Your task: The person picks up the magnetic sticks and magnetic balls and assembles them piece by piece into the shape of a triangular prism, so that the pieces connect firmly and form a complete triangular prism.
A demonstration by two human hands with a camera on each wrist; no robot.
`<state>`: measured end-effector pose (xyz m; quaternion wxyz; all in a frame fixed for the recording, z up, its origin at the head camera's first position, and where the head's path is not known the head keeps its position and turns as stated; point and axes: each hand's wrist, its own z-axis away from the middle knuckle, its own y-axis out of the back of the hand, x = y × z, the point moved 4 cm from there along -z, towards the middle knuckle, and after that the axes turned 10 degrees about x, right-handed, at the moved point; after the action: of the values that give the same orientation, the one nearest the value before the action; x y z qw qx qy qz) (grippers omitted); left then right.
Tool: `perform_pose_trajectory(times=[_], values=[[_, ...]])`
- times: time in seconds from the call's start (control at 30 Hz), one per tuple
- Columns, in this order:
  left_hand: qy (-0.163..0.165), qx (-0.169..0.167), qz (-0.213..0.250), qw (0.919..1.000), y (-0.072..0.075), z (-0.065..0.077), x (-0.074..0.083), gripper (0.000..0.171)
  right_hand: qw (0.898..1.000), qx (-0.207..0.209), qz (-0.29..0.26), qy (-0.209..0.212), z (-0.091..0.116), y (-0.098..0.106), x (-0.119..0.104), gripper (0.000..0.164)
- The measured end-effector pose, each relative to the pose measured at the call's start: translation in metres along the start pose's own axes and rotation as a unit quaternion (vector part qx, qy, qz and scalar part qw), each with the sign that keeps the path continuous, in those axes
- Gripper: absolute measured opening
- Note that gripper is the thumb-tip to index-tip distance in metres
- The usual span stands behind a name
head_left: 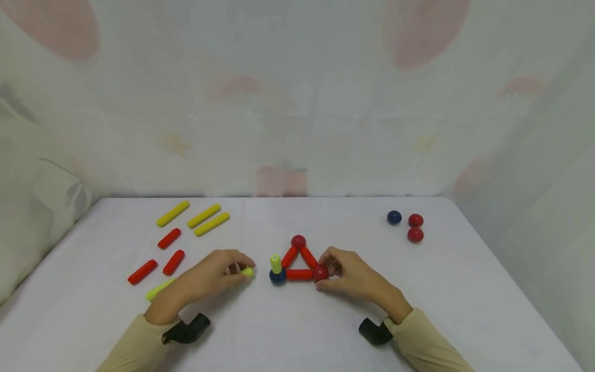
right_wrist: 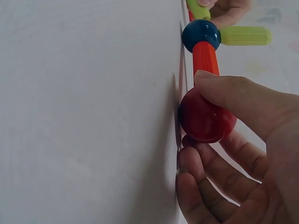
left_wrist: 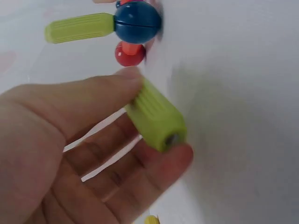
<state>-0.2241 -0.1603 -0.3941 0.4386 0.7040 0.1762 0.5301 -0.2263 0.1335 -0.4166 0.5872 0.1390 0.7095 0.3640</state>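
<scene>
In the head view, my left hand (head_left: 209, 278) pinches a short yellow-green magnetic rod (head_left: 247, 272) between thumb and fingers, left of a triangle. The left wrist view shows a metal tip in the rod's near end. Three red rods form the triangle's sides, the front one (head_left: 299, 275) joining a blue ball (head_left: 278, 277) to a red ball (head_left: 320, 273). Another red ball (head_left: 298, 241) makes the far corner. From the blue ball a second yellow-green rod (head_left: 276, 263) stands upright. My right hand (head_left: 355, 275) holds the right-corner red ball, its thumb over the joint with the red rod.
Loose red rods (head_left: 173, 262) and longer yellow rods (head_left: 212, 224) lie at the left of the white table (head_left: 297, 336). Another yellow-green rod (head_left: 159, 290) is partly behind my left wrist. A loose blue ball (head_left: 394, 217) and two red balls (head_left: 416, 235) sit at the back right.
</scene>
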Motion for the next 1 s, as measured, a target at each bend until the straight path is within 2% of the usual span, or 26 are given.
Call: perform_pose_trajectory(times=[0.13,0.53,0.7,1.0], values=[[-0.011,0.026,0.019,0.9994,0.006,-0.001,0.003,0.031,1.000,0.000,0.000,-0.002,-0.001,0.000,0.001,0.038],[0.003,0.120,0.079,0.9896,0.013,0.000,0.014,0.029,1.000,-0.004,-0.008,0.000,-0.001,-0.001,0.003,0.039],[-0.012,0.138,0.094,0.9859,0.014,0.000,0.024,0.028,1.000,-0.003,-0.007,0.003,-0.001,-0.001,0.003,0.039],[-0.042,0.159,0.091,0.9821,0.016,0.004,0.045,0.029,1.000,-0.005,-0.008,0.015,0.000,0.000,0.003,0.040]])
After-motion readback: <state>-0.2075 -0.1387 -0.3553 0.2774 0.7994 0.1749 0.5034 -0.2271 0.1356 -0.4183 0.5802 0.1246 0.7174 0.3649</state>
